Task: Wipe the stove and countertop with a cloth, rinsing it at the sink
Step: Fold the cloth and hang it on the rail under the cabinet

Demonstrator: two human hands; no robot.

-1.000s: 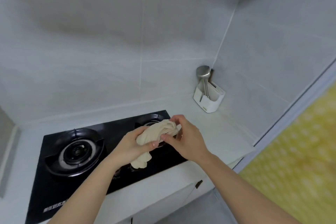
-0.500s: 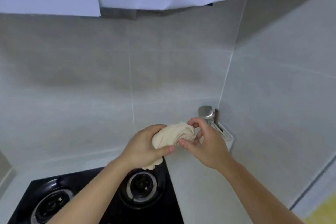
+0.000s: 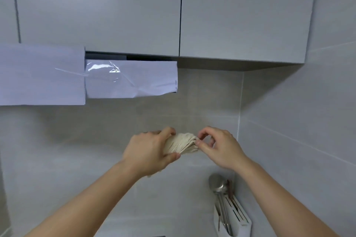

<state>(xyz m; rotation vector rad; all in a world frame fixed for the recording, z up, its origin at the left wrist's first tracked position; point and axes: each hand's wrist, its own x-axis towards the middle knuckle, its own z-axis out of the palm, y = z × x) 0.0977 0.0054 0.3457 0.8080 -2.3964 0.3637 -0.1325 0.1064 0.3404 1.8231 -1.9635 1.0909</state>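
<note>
Grey matt cupboard doors (image 3: 173,9) fill the top of the view, and pale grey wall tiles (image 3: 192,106) run beneath them into a corner on the right. White paper sheets under clear film (image 3: 86,79) are taped over what is probably the hood below the cupboards. Lower right, a white slotted utensil holder with a steel ladle in it (image 3: 231,215) is seen against the wall. The stove, the countertop and the sink are not shown, apart from a dark sliver at the bottom edge.

The beige bunched cotton cloth (image 3: 181,143) is held in the air in front of the tiles, between both hands. The left hand (image 3: 148,150) is wrapped round the bulk of it, fingers over the top and thumb beneath. At the right hand (image 3: 219,148) only a narrow pinch is made, thumb and forefinger closed on the cloth's right-hand edge, the other fingers loosely curled.

The cloth is judged to be in the middle of being refolded. For this to be done well, the pinched edge should be drawn outward until a flat face is opened, then folded into a pad with the clean side out. A firm hold should be kept by the left hand so that nothing trails. The gaze would best be lowered to the surface to be wiped.
</note>
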